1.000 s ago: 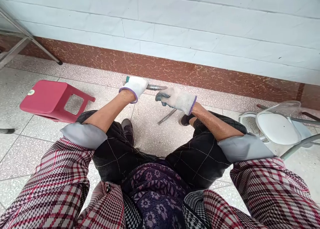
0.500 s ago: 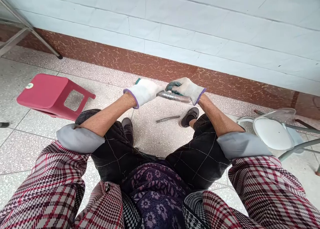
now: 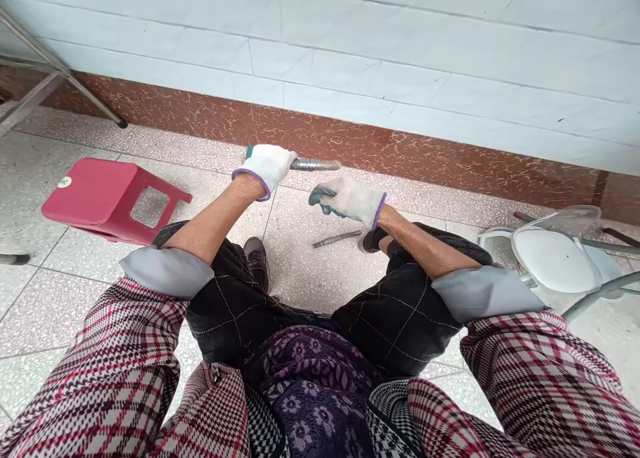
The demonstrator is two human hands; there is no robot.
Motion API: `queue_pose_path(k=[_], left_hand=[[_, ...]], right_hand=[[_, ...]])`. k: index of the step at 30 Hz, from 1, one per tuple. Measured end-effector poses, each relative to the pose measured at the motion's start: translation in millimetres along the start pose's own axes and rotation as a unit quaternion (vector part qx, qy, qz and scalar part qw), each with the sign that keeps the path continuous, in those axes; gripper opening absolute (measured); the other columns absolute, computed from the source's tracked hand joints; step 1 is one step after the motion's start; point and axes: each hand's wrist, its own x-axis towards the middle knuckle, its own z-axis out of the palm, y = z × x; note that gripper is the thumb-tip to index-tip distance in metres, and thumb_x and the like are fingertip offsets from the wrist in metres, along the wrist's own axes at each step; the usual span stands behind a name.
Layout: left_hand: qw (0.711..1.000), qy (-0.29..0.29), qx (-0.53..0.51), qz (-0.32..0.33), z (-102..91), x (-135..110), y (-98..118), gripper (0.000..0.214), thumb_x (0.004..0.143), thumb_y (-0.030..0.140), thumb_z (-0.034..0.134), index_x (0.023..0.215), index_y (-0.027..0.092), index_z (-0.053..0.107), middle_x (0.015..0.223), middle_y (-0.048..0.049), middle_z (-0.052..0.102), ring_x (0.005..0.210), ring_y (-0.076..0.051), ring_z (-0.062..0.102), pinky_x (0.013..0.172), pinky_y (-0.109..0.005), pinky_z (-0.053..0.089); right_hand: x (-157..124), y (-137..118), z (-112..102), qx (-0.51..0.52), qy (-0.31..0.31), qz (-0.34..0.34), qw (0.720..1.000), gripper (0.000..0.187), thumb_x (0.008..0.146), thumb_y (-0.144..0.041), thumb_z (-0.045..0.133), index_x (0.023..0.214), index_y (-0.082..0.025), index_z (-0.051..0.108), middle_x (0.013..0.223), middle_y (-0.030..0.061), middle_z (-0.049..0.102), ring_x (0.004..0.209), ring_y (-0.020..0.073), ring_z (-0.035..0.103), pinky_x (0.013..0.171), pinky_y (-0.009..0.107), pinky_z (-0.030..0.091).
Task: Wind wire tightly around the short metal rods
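Plaid red-and-white sleeves with grey turned-back cuffs (image 3: 167,270) fill the bottom of the view, above dark quilted trousers (image 3: 400,311) on the seated person's spread knees. Pale speckled floor tiles (image 3: 310,271) run between the legs, and two dark shoes rest on them, one (image 3: 257,258) by the left knee and one (image 3: 370,239) half hidden under the right wrist. Between the shoes a thin grey metal rod (image 3: 336,238) lies flat on the tile. Just above it the right hand (image 3: 350,199), in a white knit glove with dark coated fingertips, hovers with its fingers loosely curled and holds nothing, apart from the bar. Farther out the left hand (image 3: 267,166), gloved alike, is closed around one end of a short ribbed grey metal bar (image 3: 315,165), which sticks out level toward the right; its surface looks threaded, though the blur makes that uncertain. To the left a red plastic stool (image 3: 95,198) lies tipped on the floor; to the right stands a white chair with a clear back (image 3: 555,258). Beyond, a brown marbled skirting (image 3: 425,153) meets a white tiled wall (image 3: 400,38), with grey metal legs (image 3: 45,85) at far left.
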Motion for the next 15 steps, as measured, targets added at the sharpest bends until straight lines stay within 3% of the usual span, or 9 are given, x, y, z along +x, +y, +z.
queue_pose_path(k=[4, 9, 15], left_hand=[[0.996, -0.039, 0.057, 0.052, 9.6, -2, 13, 0.036, 0.099, 0.015, 0.059, 0.127, 0.021, 0.081, 0.099, -0.0162, 0.08, 0.095, -0.03, 0.075, 0.083, -0.039, 0.05], [0.987, -0.083, 0.053, 0.13, -7.6, -19, 33, 0.043, 0.101, 0.014, 0.05, 0.131, 0.023, 0.079, 0.095, -0.0144, 0.08, 0.091, -0.028, 0.075, 0.079, -0.037, 0.048], [0.992, -0.053, -0.034, 0.109, -27.3, -32, 37, 0.044, 0.104, 0.022, 0.051, 0.139, 0.031, 0.076, 0.091, -0.0088, 0.079, 0.089, -0.027, 0.074, 0.078, -0.035, 0.046]], right_hand=[[7, 3, -24, -0.005, 0.037, 0.014, 0.999, 0.016, 0.101, -0.029, 0.071, 0.099, -0.018, 0.081, 0.075, 0.0047, 0.072, 0.062, 0.0144, 0.06, 0.052, 0.026, 0.045], [29, 16, -54, -0.039, 0.086, 0.053, 0.994, 0.022, 0.091, -0.011, 0.062, 0.098, -0.015, 0.082, 0.065, 0.0011, 0.065, 0.048, 0.0099, 0.049, 0.044, 0.023, 0.039], [36, 25, -45, 0.009, 0.058, 0.015, 0.998, 0.011, 0.089, -0.018, 0.066, 0.085, -0.017, 0.077, 0.07, 0.0025, 0.068, 0.06, 0.0128, 0.057, 0.052, 0.023, 0.044]])
